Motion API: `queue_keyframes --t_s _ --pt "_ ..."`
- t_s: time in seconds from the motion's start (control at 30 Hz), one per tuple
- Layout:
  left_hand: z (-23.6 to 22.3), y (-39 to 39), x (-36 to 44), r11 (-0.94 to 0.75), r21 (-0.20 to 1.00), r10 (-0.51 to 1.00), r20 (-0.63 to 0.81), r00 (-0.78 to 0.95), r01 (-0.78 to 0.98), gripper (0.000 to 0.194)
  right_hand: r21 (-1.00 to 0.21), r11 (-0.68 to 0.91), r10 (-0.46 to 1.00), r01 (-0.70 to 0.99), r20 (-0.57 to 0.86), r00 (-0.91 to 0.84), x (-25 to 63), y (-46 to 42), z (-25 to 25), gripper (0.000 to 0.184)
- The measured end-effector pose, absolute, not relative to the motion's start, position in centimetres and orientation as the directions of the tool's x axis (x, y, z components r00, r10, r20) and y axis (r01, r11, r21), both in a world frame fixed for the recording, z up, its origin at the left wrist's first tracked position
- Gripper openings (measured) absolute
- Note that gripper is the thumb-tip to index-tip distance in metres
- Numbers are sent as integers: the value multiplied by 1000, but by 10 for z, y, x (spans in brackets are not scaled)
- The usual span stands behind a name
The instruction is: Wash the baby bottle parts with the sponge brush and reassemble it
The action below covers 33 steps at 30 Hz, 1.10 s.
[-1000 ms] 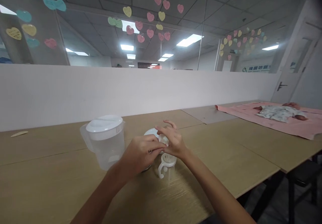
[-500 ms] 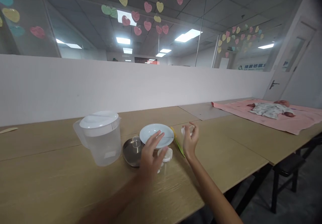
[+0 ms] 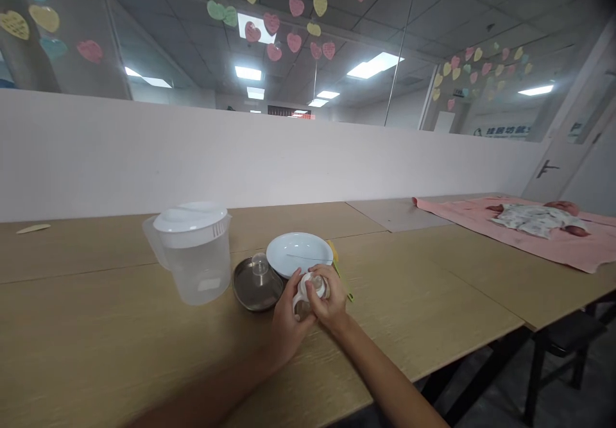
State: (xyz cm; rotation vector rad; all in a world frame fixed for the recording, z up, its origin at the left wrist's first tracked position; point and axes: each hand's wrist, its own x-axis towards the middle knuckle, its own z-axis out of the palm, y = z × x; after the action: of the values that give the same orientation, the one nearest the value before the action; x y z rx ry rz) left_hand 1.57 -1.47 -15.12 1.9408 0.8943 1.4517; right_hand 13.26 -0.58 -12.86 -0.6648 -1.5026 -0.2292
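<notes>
Bottle point(image 3: 304, 286), white-handled, is clasped between both hands: left hand point(image 3: 287, 326) wraps its side, right hand point(image 3: 333, 298) pinches its white top point(image 3: 316, 280). Sits nearside of white bowl point(image 3: 283, 253); can't tell if touching table point(image 3: 404, 299). Steel tray point(image 3: 253, 296) with clear cup point(image 3: 260, 265) left, pitcher point(image 3: 195, 255) beyond, green-yellow utensil point(image 3: 337, 265) right.

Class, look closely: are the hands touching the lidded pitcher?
No, left hand and right hand are around a small handled cup, and the lidded pitcher stands apart from them.
</notes>
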Motion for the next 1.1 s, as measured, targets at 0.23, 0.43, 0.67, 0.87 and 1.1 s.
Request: queue_keyframes --t_s 0.23,0.43,0.67,0.87,1.1 --pt "-150 -16 15 -579 801 810 544 220 154 73 -478 737 463 478 872 157 131 -3 -132 10" --pt "-146 -18 16 -580 805 808 548 218 126 72 -491 722 503 487 856 118 133 -1 -128 13" --pt "-143 -20 15 -561 820 821 534 200 111 62 -481 741 517 469 854 60 137 -2 -133 26" --pt "-140 -22 15 -533 845 829 512 224 45 58 -618 719 595 319 784 177 134 -2 -143 44" --pt "-139 -22 16 -536 843 816 529 235 -37 60 -764 624 695 161 638 331 123 -1 -136 44"
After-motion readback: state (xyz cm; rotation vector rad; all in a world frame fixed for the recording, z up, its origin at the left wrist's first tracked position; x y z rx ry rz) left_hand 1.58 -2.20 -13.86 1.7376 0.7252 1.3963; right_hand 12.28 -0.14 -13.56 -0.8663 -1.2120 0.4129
